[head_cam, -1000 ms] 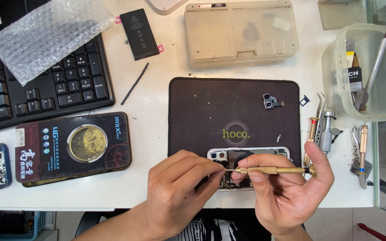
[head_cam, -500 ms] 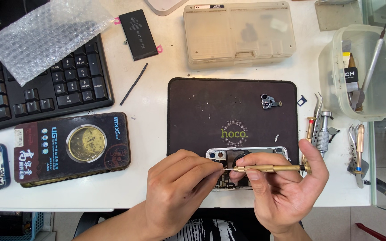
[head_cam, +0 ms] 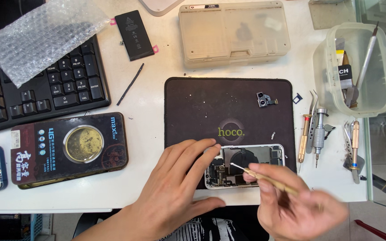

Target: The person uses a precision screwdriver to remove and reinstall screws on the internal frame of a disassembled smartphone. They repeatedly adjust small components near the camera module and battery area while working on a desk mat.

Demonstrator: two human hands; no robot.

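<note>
On the dark mat (head_cam: 202,102), the opened phone (head_cam: 246,167) lay under both hands. The left hand (head_cam: 175,192), fingers spread, steadied it; the right hand (head_cam: 300,209), pinching a screwdriver (head_cam: 264,176), had swung its tip inside.

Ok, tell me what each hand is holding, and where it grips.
Right hand pinches a slim brass-handled screwdriver mid-shaft. Left hand steadies the opened silver phone at its left edge.

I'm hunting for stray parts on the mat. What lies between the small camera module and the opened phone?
In the head view, between the camera module and the opened phone there is only dark mat with its round printed logo and a tiny pale speck, perhaps a screw.
</note>
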